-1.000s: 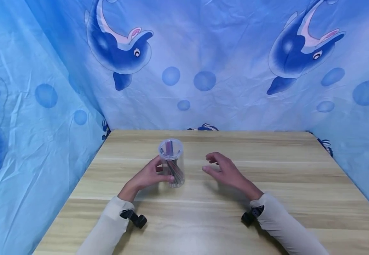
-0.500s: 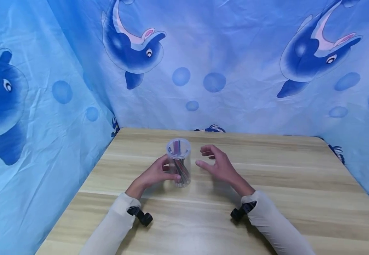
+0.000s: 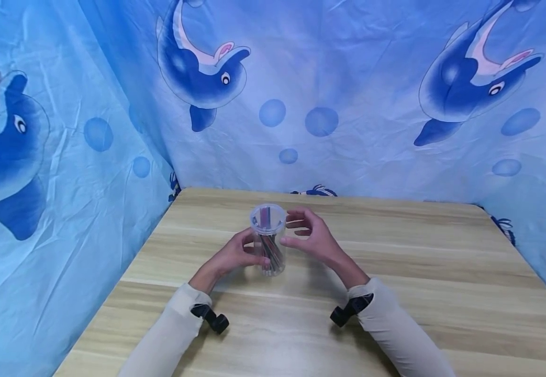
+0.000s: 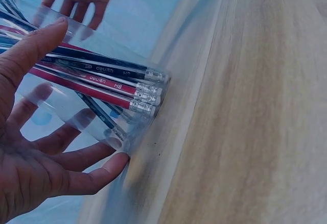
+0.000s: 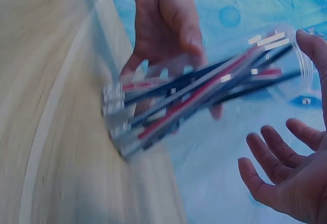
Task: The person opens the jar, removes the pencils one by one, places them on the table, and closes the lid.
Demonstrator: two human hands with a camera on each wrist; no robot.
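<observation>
A clear plastic jar [image 3: 280,250] with a round translucent lid [image 3: 268,229] stands upright on the wooden table. Inside lean several red and dark pencils [image 4: 97,76], their metal ferrules and eraser ends at the jar's base. My left hand [image 3: 232,255] grips the jar's lower body from the left, thumb across the front and fingers around the back. From the right, my right hand [image 3: 319,238] is beside the jar's upper part, fingers spread and loosely bent. In the right wrist view its thumb [image 5: 310,45] is right by the lid's edge, while the fingers are apart from the jar.
The wooden table [image 3: 423,262] runs back to a blue curtain [image 3: 371,78] printed with dolphins and bubbles, which also hangs along both sides. A small black camera [image 3: 216,320] is strapped on the left wrist, another camera [image 3: 341,315] on the right.
My right hand has moved left, from well apart to right beside the jar's top. The left hand keeps its hold on the jar. The head view has shifted slightly.
</observation>
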